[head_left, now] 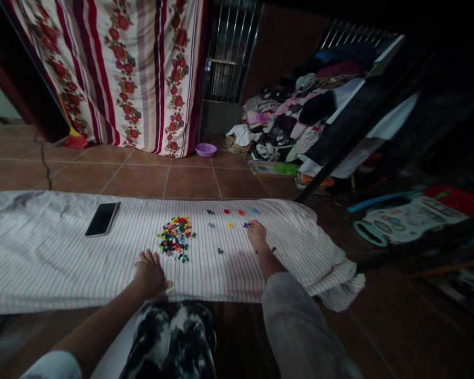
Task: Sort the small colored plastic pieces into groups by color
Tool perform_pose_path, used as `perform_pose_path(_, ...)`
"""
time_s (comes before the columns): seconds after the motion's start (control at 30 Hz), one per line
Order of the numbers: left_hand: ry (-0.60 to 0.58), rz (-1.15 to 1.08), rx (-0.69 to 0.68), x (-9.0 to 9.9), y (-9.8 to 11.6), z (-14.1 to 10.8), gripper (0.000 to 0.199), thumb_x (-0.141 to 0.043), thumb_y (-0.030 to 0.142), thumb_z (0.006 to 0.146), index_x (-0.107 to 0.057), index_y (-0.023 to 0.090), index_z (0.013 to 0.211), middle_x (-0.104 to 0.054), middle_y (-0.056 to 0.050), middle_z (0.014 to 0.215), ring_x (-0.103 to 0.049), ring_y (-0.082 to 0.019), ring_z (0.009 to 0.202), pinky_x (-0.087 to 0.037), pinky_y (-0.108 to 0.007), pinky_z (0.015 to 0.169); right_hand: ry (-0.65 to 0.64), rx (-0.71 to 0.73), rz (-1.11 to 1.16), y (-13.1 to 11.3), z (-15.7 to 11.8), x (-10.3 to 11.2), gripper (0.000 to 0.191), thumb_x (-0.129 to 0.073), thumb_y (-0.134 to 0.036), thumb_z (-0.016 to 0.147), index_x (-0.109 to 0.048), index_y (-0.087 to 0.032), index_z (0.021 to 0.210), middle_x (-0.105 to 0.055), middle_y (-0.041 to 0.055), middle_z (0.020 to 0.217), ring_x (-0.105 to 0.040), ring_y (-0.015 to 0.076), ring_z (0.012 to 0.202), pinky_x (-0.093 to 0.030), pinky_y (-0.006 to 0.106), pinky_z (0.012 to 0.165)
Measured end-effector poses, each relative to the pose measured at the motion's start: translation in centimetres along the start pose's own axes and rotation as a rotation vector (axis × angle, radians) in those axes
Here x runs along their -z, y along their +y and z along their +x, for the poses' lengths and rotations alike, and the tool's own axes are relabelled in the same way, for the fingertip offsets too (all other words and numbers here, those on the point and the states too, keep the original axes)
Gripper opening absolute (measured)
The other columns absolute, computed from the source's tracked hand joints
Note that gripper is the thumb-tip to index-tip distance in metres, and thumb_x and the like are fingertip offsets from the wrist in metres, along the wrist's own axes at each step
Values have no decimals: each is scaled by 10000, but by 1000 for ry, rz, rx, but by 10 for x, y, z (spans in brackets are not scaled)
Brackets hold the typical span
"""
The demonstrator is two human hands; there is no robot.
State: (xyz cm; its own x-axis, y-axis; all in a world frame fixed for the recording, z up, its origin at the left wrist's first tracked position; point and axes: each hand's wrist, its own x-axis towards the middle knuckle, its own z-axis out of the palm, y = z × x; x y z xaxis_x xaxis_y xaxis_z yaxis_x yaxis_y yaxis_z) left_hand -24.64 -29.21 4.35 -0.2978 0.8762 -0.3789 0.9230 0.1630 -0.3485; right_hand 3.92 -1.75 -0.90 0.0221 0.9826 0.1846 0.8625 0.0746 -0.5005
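On the striped cloth, my left hand (pixel 148 269) rests flat with its fingers spread, just below a heap of small multicoloured plastic pieces (pixel 176 236). Farther right, the fingers of my right hand (pixel 257 232) are pinched together at a small purple piece (pixel 246 225). Little same-coloured groups lie apart around it: green (pixel 210 212), red (pixel 226 211), orange (pixel 240 212), blue (pixel 255 210), yellow (pixel 230 225) and grey (pixel 211 225). Nearer me are a dark grey group (pixel 220 251) and a faint pink one (pixel 240 252). Dark pieces beside my right wrist are partly hidden by it.
A phone (pixel 102 219) lies left on the striped cloth (pixel 63 252). Beyond are a tiled floor (pixel 142 179), a floral curtain (pixel 142 68), a purple basin (pixel 206 150) and a clothes pile (pixel 284 116). A colourful plastic toy panel (pixel 411 218) stands at right.
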Motion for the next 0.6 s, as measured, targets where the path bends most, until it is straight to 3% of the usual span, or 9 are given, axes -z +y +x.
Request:
perform_pose_path(0.3,12,-58,4,-6,0,4,976,-451,650,784,-284,-98,1389,-256,-426,1408,-305,-566,1292,-433,-563,847,-44,-12,-50,-5,-5,3,396,-465,-34,757,-715,-188,1023,-714,63,951,-638,143,943,-431,180,821)
perform_pose_path(0.6,13,-72,9,-3,0,2,965,-453,638,791,-279,-97,1391,-246,-422,1413,-301,-563,1296,-438,-564,850,-52,20,12,-10,-9,9,367,-507,-65,724,-719,-196,994,-702,64,891,-632,172,889,-438,229,810)
